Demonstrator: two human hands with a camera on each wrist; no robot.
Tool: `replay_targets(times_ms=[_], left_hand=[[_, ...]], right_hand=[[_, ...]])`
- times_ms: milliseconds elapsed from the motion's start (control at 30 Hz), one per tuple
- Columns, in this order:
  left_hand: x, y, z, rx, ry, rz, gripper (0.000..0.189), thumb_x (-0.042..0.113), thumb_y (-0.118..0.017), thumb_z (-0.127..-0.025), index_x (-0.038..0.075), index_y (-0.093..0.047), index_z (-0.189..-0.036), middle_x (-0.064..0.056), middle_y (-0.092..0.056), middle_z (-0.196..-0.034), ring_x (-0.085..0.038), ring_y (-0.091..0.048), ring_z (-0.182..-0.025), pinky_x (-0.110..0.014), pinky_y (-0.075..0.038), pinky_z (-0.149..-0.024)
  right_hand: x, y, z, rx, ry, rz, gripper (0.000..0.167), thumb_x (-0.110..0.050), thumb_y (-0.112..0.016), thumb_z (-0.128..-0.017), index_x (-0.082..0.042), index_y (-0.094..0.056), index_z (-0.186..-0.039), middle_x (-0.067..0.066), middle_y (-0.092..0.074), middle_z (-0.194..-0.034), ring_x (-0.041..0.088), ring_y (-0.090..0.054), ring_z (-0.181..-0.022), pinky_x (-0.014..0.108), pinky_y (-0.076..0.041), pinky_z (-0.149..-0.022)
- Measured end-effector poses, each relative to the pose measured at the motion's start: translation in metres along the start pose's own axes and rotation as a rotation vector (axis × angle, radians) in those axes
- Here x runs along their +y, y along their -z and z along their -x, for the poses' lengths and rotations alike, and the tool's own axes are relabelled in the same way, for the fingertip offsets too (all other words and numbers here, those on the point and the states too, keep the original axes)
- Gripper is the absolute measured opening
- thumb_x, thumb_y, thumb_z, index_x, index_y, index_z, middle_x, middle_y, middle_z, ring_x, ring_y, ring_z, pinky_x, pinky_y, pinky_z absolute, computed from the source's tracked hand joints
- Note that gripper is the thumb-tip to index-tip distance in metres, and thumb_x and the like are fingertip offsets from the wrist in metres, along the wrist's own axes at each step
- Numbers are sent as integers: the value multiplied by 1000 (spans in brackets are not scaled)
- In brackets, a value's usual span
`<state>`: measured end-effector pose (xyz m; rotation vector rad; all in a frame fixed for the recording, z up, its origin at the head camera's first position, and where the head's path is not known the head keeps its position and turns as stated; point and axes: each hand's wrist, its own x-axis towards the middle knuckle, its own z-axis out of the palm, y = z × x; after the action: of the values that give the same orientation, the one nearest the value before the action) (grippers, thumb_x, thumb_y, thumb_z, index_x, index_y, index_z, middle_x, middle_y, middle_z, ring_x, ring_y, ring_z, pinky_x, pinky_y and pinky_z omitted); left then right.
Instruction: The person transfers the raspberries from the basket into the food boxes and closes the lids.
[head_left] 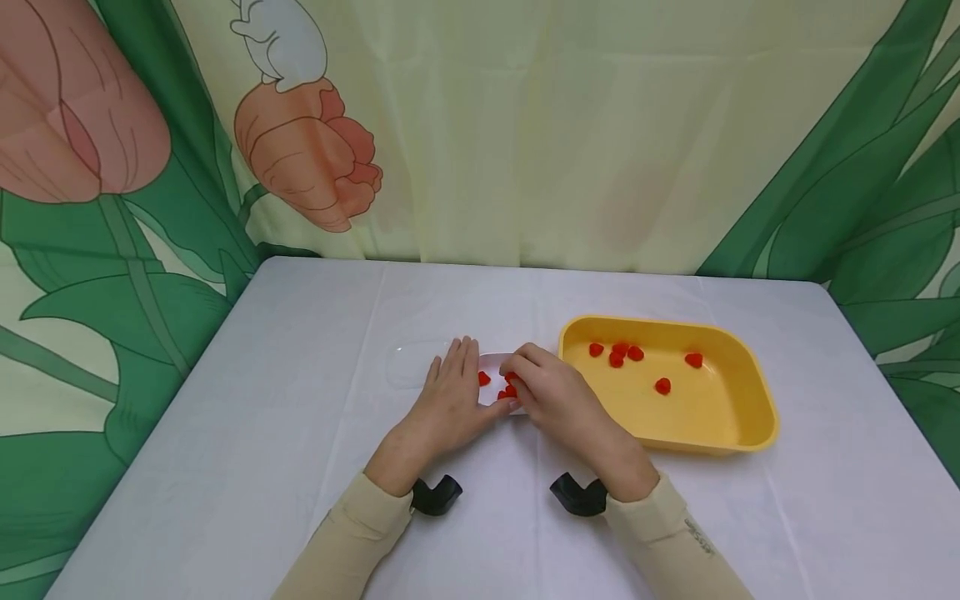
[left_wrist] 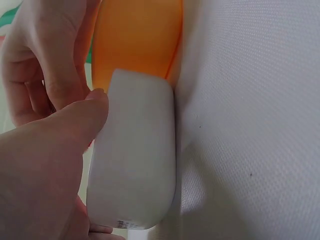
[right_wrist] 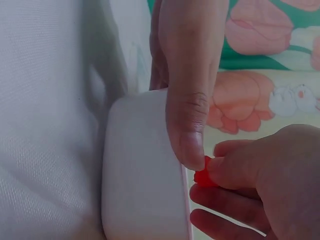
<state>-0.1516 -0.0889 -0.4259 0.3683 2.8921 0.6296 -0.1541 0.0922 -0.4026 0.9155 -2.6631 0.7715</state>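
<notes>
A white box [left_wrist: 135,155] stands on the table, its open top visible between the hands in the head view. My left hand [head_left: 442,404] holds it, fingers along the left side and thumb over the near rim. Several small red raspberry-like pieces [head_left: 483,379] lie inside, partly hidden by the hands. Over the box's right part, my right hand [head_left: 558,400] pinches a red raspberry-like piece [right_wrist: 202,178] between thumb and forefinger. That piece is close to the rim and the left thumb in the right wrist view.
Right of the box stands a yellow tray [head_left: 763,417] with several more red pieces [head_left: 663,386] spread in it. A clear plastic lid [head_left: 408,367] lies on the white tablecloth [head_left: 480,533] left of the box. A printed curtain [head_left: 525,150] hangs behind the table.
</notes>
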Motion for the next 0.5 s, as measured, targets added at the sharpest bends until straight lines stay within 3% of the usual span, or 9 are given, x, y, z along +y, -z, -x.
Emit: replay_targets(times_ms=[500], left_hand=[[-1,-1,-1,5,-11,-83,110,71,-59,-84,3,-14,-158,-15,-18,-166,-32,-11,-155,-59,-8,-124]], right_hand=[[0,-3,-4,-84,-92,11,19,-6,-73,-88,-11,-70,-107,-1,-68,-100,11,-63,-84,25,-60,-81]])
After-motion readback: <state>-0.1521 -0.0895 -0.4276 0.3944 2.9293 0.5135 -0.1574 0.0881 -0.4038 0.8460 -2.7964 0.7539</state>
